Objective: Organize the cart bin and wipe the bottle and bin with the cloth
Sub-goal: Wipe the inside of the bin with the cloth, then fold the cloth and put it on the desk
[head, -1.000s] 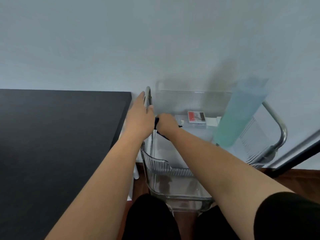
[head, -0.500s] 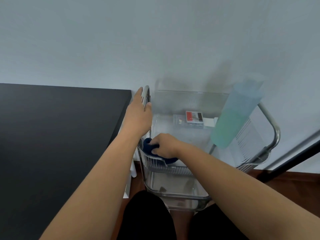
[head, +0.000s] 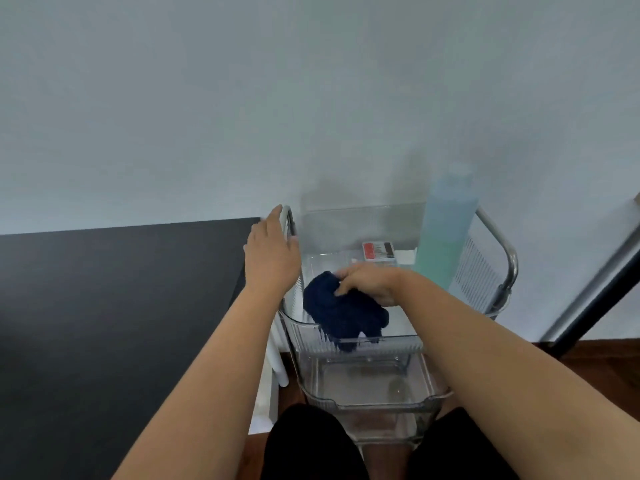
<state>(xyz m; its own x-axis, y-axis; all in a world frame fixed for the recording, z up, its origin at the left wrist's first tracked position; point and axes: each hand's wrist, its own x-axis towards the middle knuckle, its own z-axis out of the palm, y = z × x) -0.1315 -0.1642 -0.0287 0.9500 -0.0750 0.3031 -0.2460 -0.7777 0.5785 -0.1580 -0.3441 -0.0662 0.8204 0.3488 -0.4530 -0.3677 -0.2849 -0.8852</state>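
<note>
Black tabletop [head: 114, 306] fills the left of the frame. Just right of it, left hand [head: 272, 258] lies flat with straight fingers on the cart's chrome handle [head: 289, 220]. Center, right hand [head: 369, 282] grips a navy cloth [head: 341, 313] inside the clear top bin [head: 356, 344]. Teal bottle [head: 445, 237] stands upright at the bin's far right corner.

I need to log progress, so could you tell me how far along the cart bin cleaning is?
Looks done: the tall blue-green bottle and small red-labelled box stand at the back of the clear plastic top bin. In hand: the right hand presses a dark blue cloth inside it; the left hand steadies the chrome cart handle. Left: whether the bottle was wiped is unclear.
</note>
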